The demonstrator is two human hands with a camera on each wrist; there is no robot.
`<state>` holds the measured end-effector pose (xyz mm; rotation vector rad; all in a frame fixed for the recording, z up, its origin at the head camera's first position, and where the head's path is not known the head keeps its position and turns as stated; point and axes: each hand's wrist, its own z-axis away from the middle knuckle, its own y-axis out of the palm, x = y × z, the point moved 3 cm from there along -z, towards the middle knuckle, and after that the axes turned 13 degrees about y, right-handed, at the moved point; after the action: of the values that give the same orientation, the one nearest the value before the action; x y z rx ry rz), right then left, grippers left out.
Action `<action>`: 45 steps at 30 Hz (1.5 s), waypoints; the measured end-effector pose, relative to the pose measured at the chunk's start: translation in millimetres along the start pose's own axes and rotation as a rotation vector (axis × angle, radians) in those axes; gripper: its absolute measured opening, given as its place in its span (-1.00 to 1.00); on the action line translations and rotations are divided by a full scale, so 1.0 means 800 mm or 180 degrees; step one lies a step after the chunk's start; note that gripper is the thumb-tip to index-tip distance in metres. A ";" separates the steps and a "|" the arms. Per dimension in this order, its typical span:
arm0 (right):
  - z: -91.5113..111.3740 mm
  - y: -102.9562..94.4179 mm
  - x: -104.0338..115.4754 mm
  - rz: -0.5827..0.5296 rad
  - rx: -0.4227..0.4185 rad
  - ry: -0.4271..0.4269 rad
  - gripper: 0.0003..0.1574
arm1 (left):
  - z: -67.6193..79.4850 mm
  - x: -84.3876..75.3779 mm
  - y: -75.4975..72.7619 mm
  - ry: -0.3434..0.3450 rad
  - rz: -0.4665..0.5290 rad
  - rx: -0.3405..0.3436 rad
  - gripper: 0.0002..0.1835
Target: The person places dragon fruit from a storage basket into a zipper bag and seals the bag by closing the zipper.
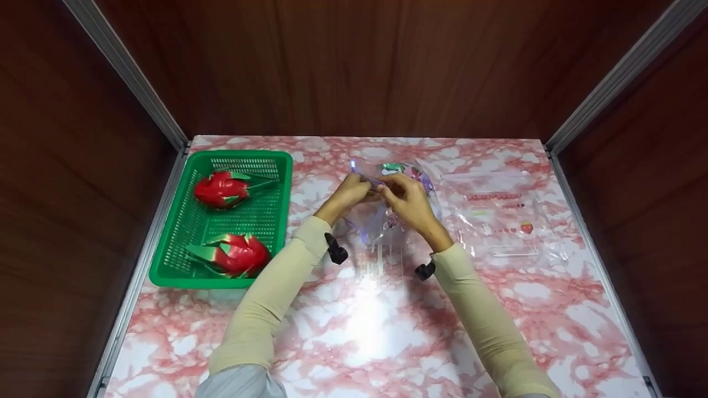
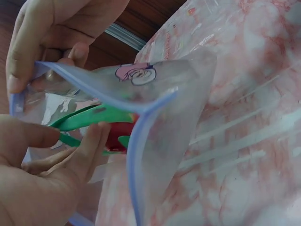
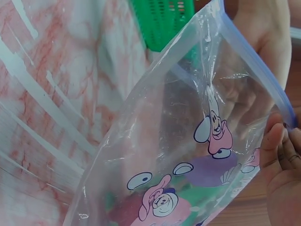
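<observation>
A clear zip bag (image 1: 387, 224) with a purple zip edge and pink cartoon prints is held up over the table. Inside it lies a red dragon fruit (image 2: 121, 136) with green leaves, blurred through the film in the right wrist view. My right hand (image 1: 408, 203) pinches the bag's zip edge between thumb and fingers. My left hand (image 1: 352, 192) reaches in at the bag's mouth, its fingers (image 2: 89, 150) extended against the leaf tips. The mouth gapes wide in the left wrist view.
At the left, a green basket (image 1: 221, 283) contains two more dragon fruits, one at the back (image 1: 221, 189) and one in front (image 1: 243, 255). Another clear zip bag (image 1: 500, 221), with red lettering, lies flat to the right. Brown panels (image 1: 354, 66) enclose the marbled table.
</observation>
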<state>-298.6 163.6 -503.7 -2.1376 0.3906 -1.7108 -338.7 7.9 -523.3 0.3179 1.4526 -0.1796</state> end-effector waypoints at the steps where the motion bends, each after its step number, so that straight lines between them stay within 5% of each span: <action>1: 0.000 -0.001 0.000 0.0028 -0.0030 0.0002 -0.73 | 0.001 -0.002 -0.001 0.0002 -0.0027 0.0070 -0.65; 6: -0.003 -0.007 0.000 0.0057 -0.0174 0.0035 -0.73 | 0.007 -0.008 -0.004 0.0083 -0.0252 0.0342 -0.67; 18: -0.005 -0.019 0.000 0.0154 -0.0512 0.0102 -0.79 | 0.018 -0.025 -0.026 0.0130 -0.0799 0.0559 -0.64; 45: -0.009 -0.025 0.006 0.0226 -0.0610 0.0107 -0.88 | 0.030 -0.060 -0.073 0.0350 -0.1065 0.0363 -0.66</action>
<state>-305.0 178.5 -488.9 -2.1992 0.6560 -1.7332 -339.5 -58.5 -479.6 0.1768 1.6016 -0.5238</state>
